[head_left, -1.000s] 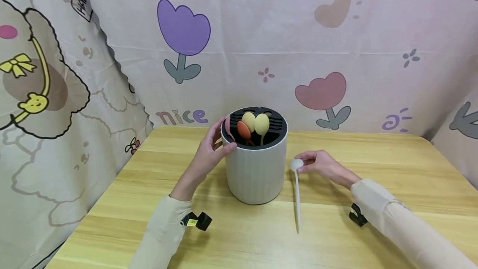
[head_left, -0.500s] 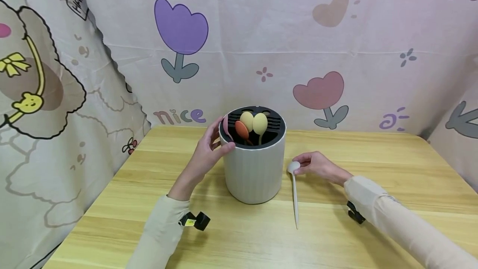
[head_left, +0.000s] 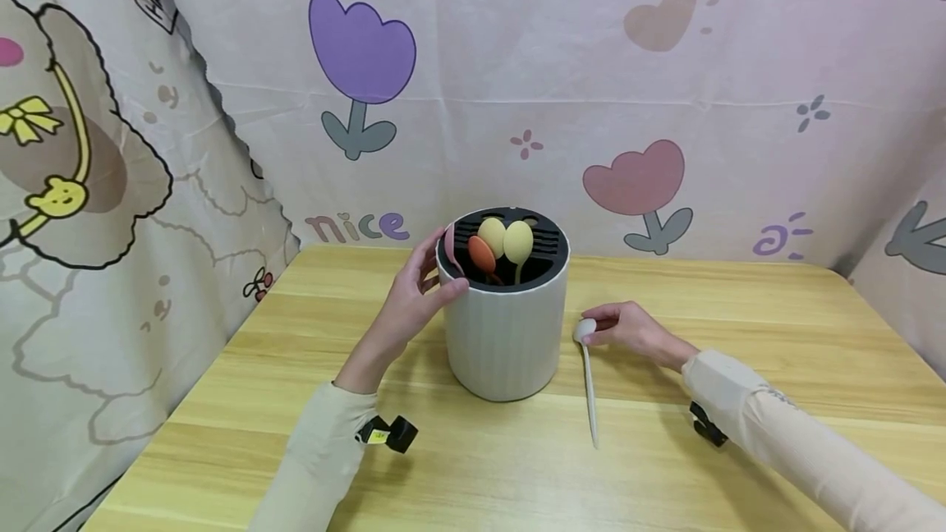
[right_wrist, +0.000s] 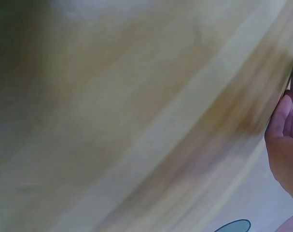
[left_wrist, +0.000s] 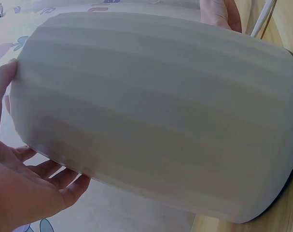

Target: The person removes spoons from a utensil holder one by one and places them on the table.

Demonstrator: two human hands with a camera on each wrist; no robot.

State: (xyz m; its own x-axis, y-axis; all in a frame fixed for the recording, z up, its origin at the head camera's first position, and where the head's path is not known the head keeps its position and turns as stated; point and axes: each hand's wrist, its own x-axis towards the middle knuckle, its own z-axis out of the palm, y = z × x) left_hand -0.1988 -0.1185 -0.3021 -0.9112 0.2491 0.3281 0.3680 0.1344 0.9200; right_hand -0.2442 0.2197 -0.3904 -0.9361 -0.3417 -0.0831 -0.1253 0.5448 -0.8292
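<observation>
A white, ribbed utensil holder (head_left: pixel 506 343) with a black slotted lid stands upright on the table. My left hand (head_left: pixel 410 298) grips its upper left side, thumb at the front of the rim and fingers curved round behind; the left wrist view shows these fingers against the ribbed wall. To the right, my right hand (head_left: pixel 639 335) pinches the rounded head of a pale grey-white spoon (head_left: pixel 590 384), whose long thin handle points toward me, low over the table. Whether the handle touches the wood is unclear. The right wrist view shows only part of my right hand (right_wrist: pixel 284 140) at the edge.
Two pale yellow utensil heads (head_left: pixel 519 242), an orange-red one (head_left: pixel 482 254) and a pink one (head_left: pixel 452 249) stick up from the holder's opening. The wooden table (head_left: pixel 488 474) ends at a printed cloth (head_left: pixel 473 64) behind, with another cloth side at the left.
The spoon's handle end has swung slightly right and away from me. My right forearm has shifted a little left. My left hand and the holder stay in place.
</observation>
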